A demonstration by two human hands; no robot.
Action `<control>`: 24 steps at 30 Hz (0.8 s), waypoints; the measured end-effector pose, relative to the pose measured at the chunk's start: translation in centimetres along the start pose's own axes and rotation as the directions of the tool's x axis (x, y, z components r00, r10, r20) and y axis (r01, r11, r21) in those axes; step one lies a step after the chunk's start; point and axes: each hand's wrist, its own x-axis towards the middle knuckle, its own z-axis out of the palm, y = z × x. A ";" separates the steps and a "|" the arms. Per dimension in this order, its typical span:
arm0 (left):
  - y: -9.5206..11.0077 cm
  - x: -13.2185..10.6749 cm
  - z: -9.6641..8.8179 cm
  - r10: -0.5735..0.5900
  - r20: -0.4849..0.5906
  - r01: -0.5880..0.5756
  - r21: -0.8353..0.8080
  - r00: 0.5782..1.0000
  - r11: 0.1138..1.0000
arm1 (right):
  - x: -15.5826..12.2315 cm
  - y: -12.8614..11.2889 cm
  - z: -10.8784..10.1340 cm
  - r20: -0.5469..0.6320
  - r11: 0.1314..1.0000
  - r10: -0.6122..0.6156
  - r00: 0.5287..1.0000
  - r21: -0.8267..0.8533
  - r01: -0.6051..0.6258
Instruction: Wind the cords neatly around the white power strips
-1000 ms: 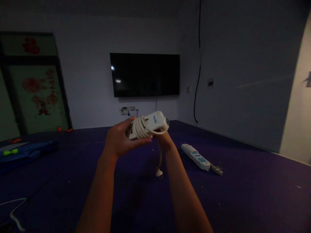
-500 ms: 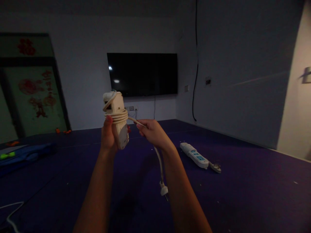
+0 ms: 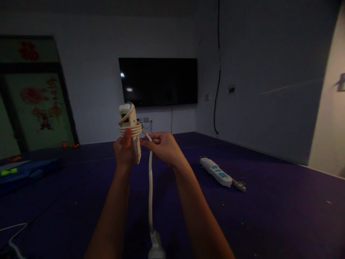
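Observation:
My left hand (image 3: 125, 149) is closed around a white power strip (image 3: 131, 117), held upright, with its cord wound several turns about the middle. Just to the right, my right hand (image 3: 161, 145) pinches the loose run of the white power cord (image 3: 150, 187). From those fingers the cord hangs straight down to its plug (image 3: 156, 246), which is cut off by the lower edge of the view. On the purple surface to the right lies a second power strip (image 3: 219, 174) with blue sockets and its own cord wrapped around one end.
A dark television (image 3: 160, 82) hangs on the far wall, and a black cable (image 3: 217, 97) dangles at the right wall. Blue cloth (image 3: 32, 171) with a bright green item on it lies at left. A white cable (image 3: 14, 235) is at lower left.
My right hand has come slightly closer to the power strip. The hanging cord and plug have swung left and nearer to me. The strip has shifted a little right and turned more edge-on.

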 end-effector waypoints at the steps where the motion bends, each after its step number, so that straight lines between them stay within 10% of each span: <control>1: -0.1 0.0 0.0 0.000 -0.015 0.000 0.012 1.000 1.000 | 0.1 0.2 0.1 0.005 1.000 -0.004 1.000 -0.017 0.004; 11: -0.6 0.2 -0.2 0.349 -0.035 -0.324 0.292 0.937 0.900 | 0.1 0.5 1.4 0.082 1.000 0.024 0.996 0.006 -0.025; 24: -1.5 1.1 -1.1 0.238 0.166 -0.277 0.280 0.957 0.919 | 0.4 0.3 1.2 0.070 0.984 0.152 0.986 0.080 -0.157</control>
